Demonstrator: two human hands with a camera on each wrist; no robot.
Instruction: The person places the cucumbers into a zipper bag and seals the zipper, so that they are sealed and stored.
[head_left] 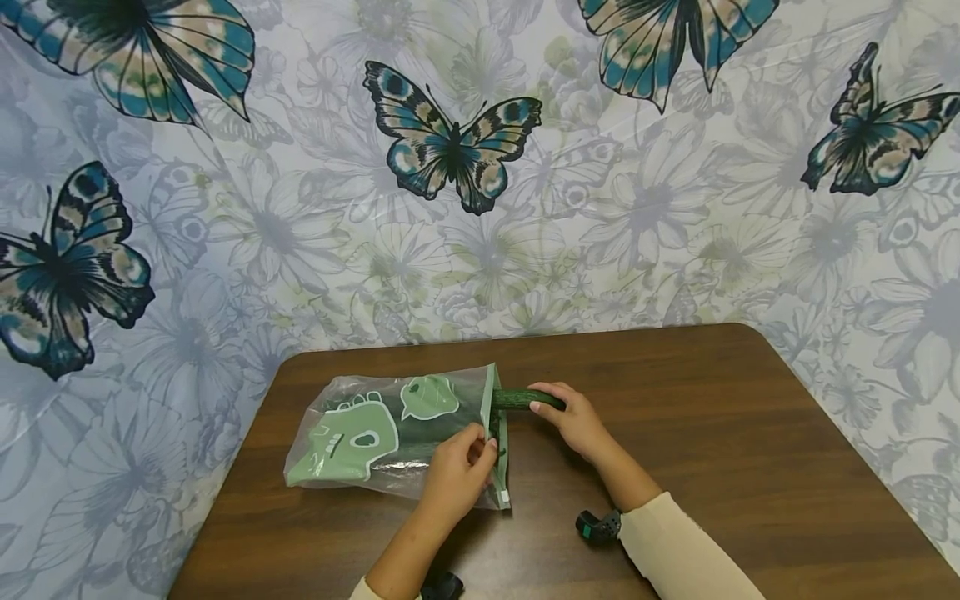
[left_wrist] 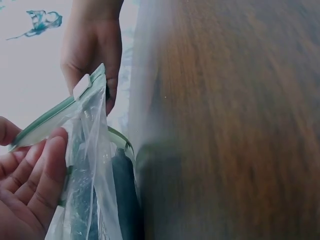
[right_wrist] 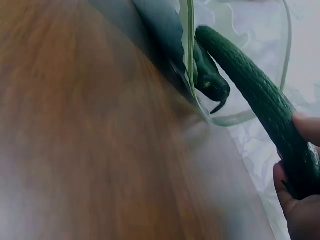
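A clear zip bag (head_left: 341,450) with green cartoon prints lies on the table, its green-edged mouth facing right. My left hand (head_left: 457,471) pinches the near side of that mouth, which gapes in the right wrist view. My right hand (head_left: 577,423) grips the outer end of a dark green cucumber (right_wrist: 255,92), whose far end reaches into the opening. Inside the bag, another cucumber (right_wrist: 211,82) shows its curled stem at the mouth. Its remaining contents are partly hidden by the prints. A white slider (left_wrist: 81,87) sits at one end of the zip.
The brown wooden table (head_left: 697,417) has rounded far corners. Behind it hangs a pale cloth (head_left: 645,217) printed with flowers and butterflies. A black wrist device (head_left: 597,527) is by the right sleeve (head_left: 682,546).
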